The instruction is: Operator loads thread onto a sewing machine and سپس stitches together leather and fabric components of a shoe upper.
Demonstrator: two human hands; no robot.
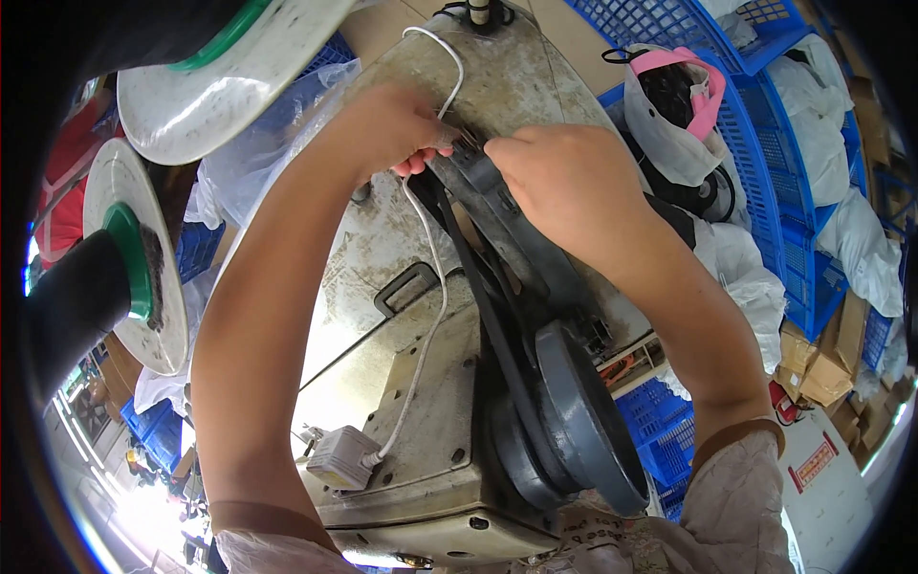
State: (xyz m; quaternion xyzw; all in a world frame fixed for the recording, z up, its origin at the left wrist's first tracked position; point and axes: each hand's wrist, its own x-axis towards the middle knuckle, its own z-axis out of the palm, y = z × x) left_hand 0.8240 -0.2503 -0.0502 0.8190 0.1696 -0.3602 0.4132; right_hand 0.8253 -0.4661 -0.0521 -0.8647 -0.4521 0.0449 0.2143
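In front of me stands an industrial sewing machine (430,411) with a worn beige metal housing. Its dark grey handwheel (593,421) and black drive belt (492,320) are on the right side. My left hand (406,134), slightly blurred, pinches at the far end of a dark belt guard (521,225), beside thin brownish strands. What lies between its fingers is too small to name. Just right of it, my right hand (564,172) is curled closed with its back toward me, hiding whatever it grips. The two hands are close together but apart.
A white cable (427,316) runs across the machine to a white plug-like block (342,459). Large white discs with green hubs (134,258) stand at left. Blue crates (765,163), white bags and a pouch with a pink band (684,115) lie at right.
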